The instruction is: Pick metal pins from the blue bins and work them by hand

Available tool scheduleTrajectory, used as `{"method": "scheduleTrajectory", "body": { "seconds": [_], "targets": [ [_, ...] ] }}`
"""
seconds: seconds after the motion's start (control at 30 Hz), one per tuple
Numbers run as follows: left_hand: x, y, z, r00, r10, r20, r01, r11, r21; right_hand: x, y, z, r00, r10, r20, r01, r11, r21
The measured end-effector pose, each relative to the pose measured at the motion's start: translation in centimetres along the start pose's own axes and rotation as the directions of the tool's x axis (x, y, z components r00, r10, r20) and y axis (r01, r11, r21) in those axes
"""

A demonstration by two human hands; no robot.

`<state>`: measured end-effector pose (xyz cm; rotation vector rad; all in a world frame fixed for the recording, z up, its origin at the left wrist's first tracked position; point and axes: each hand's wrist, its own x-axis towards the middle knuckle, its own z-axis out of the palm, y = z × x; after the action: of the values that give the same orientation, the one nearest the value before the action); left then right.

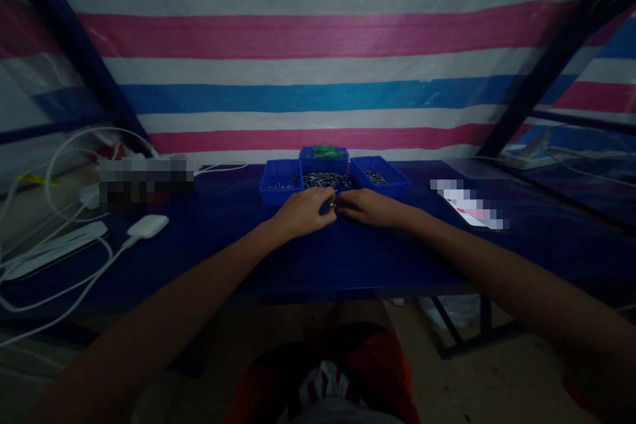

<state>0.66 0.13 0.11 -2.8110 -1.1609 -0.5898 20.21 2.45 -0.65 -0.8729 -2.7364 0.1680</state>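
My left hand is closed in a pinch, with a small shiny metal piece at its thumb and fingertip. Close beside it, my right hand has its fingers bent together, tips near that piece; what they hold, if anything, is hidden. Just behind both hands lies a pile of small metal pins or screws. Blue bins stand around the pile: the left bin and the right bin hold small metal parts, and the back bin holds green pieces.
On the blue table, a lit phone lies to the right. A white charger, white cables and a pale flat device occupy the left side. A striped sheet hangs behind, between blue frame posts.
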Motion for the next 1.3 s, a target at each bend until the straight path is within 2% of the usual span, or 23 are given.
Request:
{"method": "scheduleTrajectory", "body": {
  "seconds": [0.13, 0.33, 0.7, 0.83, 1.3],
  "targets": [
    [-0.03, -0.20, -0.06, 0.998, -0.049, 0.051, 0.045, 0.996, 0.072, -0.09, -0.40, -0.45, 1.000, -0.018, 0.015, 0.018, 1.000, -0.012],
    [0.06, -0.57, 0.39, 0.995, -0.012, 0.097, 0.000, 0.991, 0.131, -0.04, -0.74, -0.67, 1.000, -0.007, 0.022, 0.006, 1.000, 0.029],
    [-0.04, -0.76, 0.22, 0.991, -0.054, 0.122, 0.039, 0.992, 0.122, -0.13, -0.57, -0.81, 0.999, 0.042, 0.022, -0.042, 0.999, -0.017],
    [0.01, -0.77, 0.09, 0.986, -0.061, 0.154, 0.043, 0.992, 0.118, -0.24, -0.57, -0.93, 0.998, 0.059, 0.022, -0.059, 0.998, 0.015],
    [0.02, -0.63, 0.03, 0.994, -0.030, 0.104, 0.019, 0.994, 0.107, -0.29, -0.45, -1.03, 0.998, 0.053, 0.029, -0.053, 0.999, -0.005]
  ]
}}
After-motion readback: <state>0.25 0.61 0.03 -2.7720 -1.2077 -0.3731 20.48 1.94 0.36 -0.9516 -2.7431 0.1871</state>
